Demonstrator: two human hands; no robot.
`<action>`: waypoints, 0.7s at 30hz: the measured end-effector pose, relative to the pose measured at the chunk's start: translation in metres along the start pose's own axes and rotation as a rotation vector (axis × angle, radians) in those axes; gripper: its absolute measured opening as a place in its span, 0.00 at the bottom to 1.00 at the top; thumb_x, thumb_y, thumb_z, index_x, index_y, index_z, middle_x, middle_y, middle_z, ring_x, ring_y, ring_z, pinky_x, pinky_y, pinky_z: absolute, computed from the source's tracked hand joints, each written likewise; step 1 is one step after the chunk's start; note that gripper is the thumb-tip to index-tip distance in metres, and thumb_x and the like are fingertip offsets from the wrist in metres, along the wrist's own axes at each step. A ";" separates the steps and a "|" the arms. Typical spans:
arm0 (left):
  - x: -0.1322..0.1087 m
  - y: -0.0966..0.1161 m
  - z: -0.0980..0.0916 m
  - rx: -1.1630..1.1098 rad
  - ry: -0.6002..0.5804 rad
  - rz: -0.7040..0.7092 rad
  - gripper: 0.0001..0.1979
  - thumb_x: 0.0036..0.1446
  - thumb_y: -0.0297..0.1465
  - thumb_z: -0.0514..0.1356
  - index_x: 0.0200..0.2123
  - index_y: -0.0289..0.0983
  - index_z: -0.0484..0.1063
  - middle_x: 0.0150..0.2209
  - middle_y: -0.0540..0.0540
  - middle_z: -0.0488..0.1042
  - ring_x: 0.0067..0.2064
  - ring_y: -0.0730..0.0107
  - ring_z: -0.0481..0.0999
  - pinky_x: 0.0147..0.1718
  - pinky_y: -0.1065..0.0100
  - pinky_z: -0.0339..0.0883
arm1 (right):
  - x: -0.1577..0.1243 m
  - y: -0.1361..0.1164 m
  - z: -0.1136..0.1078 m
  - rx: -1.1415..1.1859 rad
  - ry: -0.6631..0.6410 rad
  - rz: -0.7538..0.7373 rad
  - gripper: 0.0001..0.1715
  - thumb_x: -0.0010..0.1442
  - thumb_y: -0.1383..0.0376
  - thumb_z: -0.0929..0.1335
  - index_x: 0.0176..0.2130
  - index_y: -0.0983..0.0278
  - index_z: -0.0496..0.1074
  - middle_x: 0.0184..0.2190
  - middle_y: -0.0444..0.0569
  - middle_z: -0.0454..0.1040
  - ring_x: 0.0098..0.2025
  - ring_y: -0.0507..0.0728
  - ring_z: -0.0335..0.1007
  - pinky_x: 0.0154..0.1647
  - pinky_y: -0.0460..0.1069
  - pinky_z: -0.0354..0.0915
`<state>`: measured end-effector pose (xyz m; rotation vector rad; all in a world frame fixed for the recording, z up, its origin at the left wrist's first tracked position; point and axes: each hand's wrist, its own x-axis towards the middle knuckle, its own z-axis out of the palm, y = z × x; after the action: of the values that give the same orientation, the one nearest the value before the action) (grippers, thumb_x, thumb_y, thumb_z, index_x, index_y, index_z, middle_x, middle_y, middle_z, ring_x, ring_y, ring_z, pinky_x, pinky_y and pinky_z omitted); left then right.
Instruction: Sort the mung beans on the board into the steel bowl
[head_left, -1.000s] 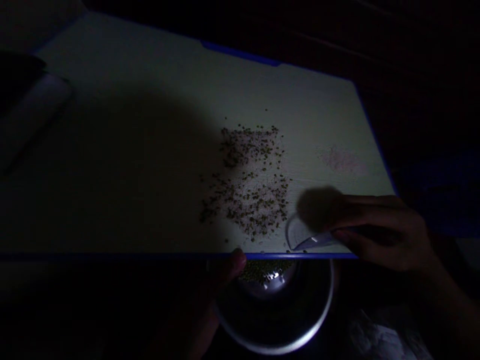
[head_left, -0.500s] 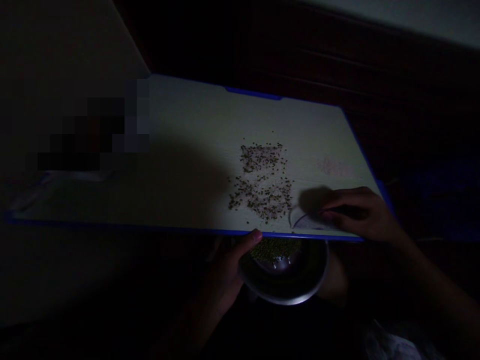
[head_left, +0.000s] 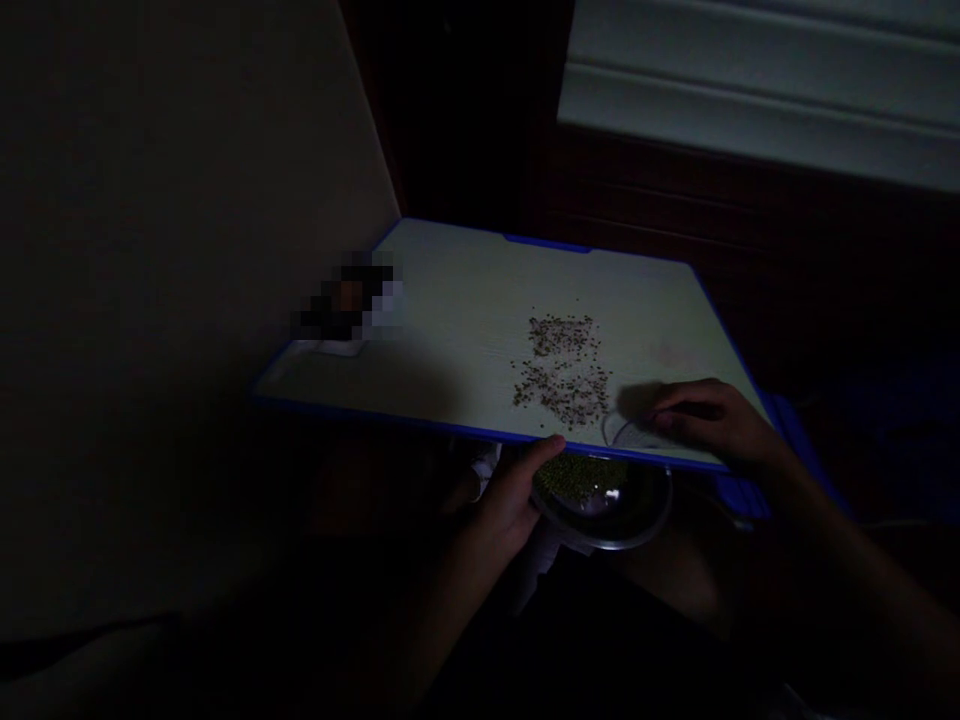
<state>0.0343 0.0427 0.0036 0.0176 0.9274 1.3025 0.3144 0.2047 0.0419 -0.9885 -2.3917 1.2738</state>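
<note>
In a dark room a pale board with a blue rim point(head_left: 480, 300) carries a scatter of small green beans mixed with white grains point(head_left: 562, 372). My right hand point(head_left: 712, 425) rests on the board's near right corner, fingers closed on a small clear scoop-like piece point(head_left: 626, 432) next to the beans. My left hand point(head_left: 514, 495) grips the rim of a shiny metal bowl point(head_left: 607, 505) held just under the board's near edge. Green beans lie inside the bowl.
A pale wall rises at the left and a light window ledge or blind point(head_left: 757, 100) at the upper right. A blurred dark object sits at the board's left end point(head_left: 349, 305). Blue fabric point(head_left: 739, 490) shows below the right corner.
The view has lifted and pulled back, so the board looks smaller and the wall and window show. Both hands keep their places by the bowl and the scoop.
</note>
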 end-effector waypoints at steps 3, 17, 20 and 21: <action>0.000 0.000 0.004 -0.005 -0.022 0.006 0.06 0.66 0.26 0.71 0.44 0.28 0.82 0.64 0.31 0.83 0.59 0.58 0.86 0.68 0.54 0.76 | 0.001 0.000 -0.001 0.032 0.017 0.054 0.26 0.74 0.52 0.74 0.63 0.62 0.76 0.62 0.55 0.79 0.58 0.62 0.81 0.59 0.62 0.80; 0.010 0.005 -0.007 0.048 -0.045 -0.003 0.13 0.63 0.27 0.75 0.50 0.30 0.83 0.52 0.37 0.87 0.51 0.59 0.87 0.62 0.54 0.78 | 0.009 0.009 0.013 0.207 0.121 0.191 0.26 0.74 0.52 0.74 0.64 0.61 0.75 0.64 0.56 0.78 0.60 0.63 0.80 0.60 0.63 0.80; 0.011 0.008 -0.011 0.062 -0.039 -0.007 0.21 0.58 0.28 0.78 0.53 0.30 0.82 0.55 0.34 0.86 0.52 0.56 0.87 0.61 0.54 0.79 | 0.011 0.012 0.015 0.232 0.144 0.197 0.25 0.75 0.52 0.74 0.64 0.61 0.75 0.64 0.55 0.78 0.60 0.62 0.80 0.61 0.63 0.80; 0.012 0.008 -0.013 0.067 -0.044 -0.009 0.25 0.56 0.29 0.80 0.55 0.30 0.81 0.57 0.33 0.85 0.53 0.55 0.86 0.61 0.54 0.79 | 0.011 0.013 0.015 0.237 0.151 0.201 0.26 0.74 0.52 0.74 0.64 0.61 0.75 0.64 0.55 0.78 0.60 0.62 0.80 0.60 0.63 0.80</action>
<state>0.0197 0.0494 -0.0077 0.0939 0.9326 1.2573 0.3046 0.2072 0.0221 -1.2257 -2.0147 1.4542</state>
